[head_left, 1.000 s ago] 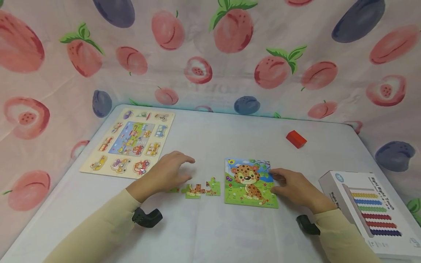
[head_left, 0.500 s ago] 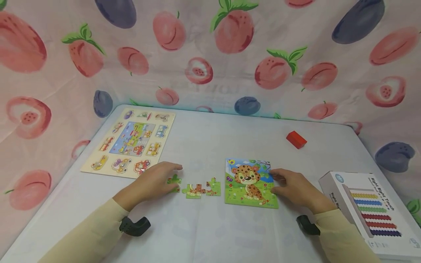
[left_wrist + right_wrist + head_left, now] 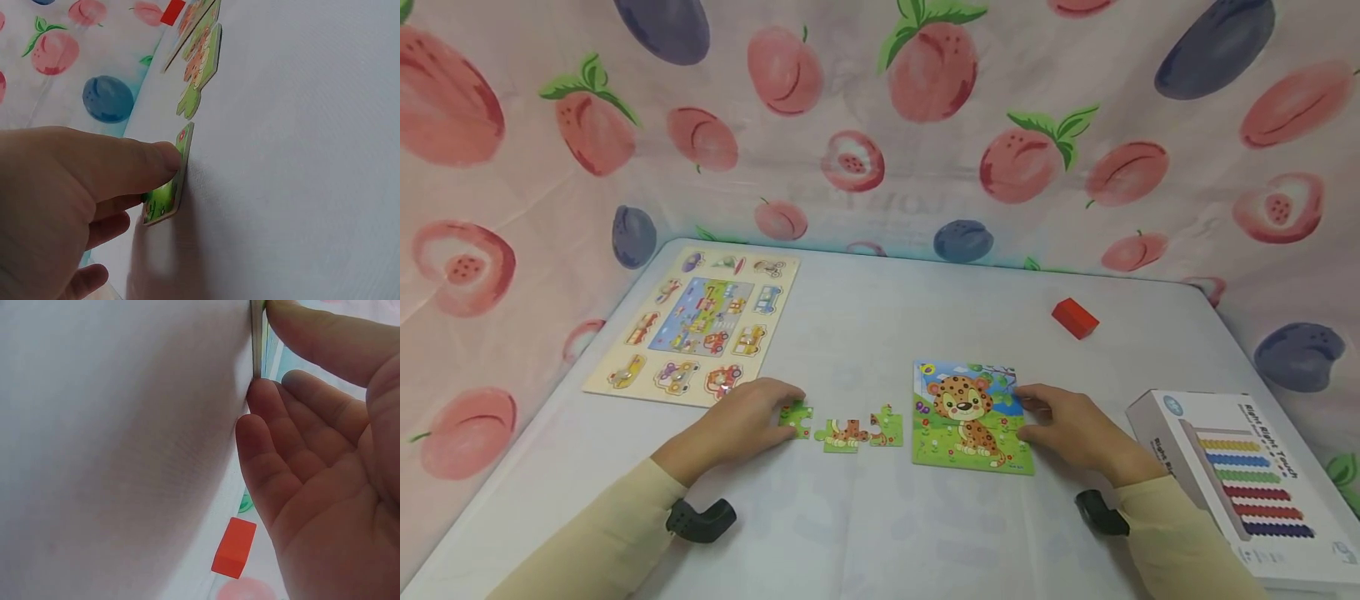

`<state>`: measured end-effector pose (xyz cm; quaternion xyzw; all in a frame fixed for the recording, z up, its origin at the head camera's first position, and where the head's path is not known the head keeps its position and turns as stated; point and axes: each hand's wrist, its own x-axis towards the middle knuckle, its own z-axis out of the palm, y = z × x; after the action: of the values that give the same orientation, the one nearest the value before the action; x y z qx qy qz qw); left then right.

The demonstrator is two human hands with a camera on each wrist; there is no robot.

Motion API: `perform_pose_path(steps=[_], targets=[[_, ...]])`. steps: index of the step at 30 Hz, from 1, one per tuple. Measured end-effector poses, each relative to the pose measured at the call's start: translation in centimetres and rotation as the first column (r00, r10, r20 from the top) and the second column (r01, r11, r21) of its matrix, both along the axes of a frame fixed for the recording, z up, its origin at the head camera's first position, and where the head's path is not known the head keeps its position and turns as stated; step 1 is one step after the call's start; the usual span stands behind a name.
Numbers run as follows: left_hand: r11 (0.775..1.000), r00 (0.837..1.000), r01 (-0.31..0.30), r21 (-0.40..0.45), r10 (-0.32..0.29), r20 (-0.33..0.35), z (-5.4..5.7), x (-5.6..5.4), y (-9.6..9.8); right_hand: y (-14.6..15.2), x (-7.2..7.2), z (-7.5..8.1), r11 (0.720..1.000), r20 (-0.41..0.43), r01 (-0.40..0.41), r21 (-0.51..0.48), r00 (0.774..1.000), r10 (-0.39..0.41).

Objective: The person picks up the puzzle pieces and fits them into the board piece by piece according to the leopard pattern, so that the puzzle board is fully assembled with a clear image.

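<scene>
My left hand [image 3: 736, 427] pinches a green jigsaw puzzle piece [image 3: 797, 421] by its left side. In the left wrist view, the thumb presses on this piece [image 3: 164, 199], which lies at the table surface. To its right are a leopard-body puzzle piece [image 3: 842, 435] and another green piece [image 3: 887, 428], close together. My right hand [image 3: 1078, 429] touches the right edge of the square leopard puzzle [image 3: 958, 450] with thumb and fingertips. In the right wrist view, the fingers of my right hand [image 3: 312, 462] are loosely bent, not curled round the puzzle.
A wooden vehicle puzzle board [image 3: 662, 367] lies at the back left. A red block [image 3: 1075, 318] sits at the back right, also visible in the right wrist view. A white box [image 3: 1247, 500] stands at the right edge. Printed cloth [image 3: 925, 167] hangs behind the table.
My left hand has moved left and nearer to me, uncovering more of the green piece, and now pinches it. The right hand and the leopard puzzle have stayed in place.
</scene>
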<state>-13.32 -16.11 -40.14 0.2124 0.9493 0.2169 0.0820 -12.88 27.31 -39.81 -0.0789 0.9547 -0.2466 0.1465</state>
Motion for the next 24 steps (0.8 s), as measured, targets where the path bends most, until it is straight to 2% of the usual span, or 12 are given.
perform_pose_path(steps=[24], targets=[[1.0, 1.0, -0.006, -0.006, 0.006, 0.028, 0.11, -0.67, -0.06, -0.01, 0.02, 0.02, 1.0, -0.003, -0.005, 0.003, 1.0, 0.005]])
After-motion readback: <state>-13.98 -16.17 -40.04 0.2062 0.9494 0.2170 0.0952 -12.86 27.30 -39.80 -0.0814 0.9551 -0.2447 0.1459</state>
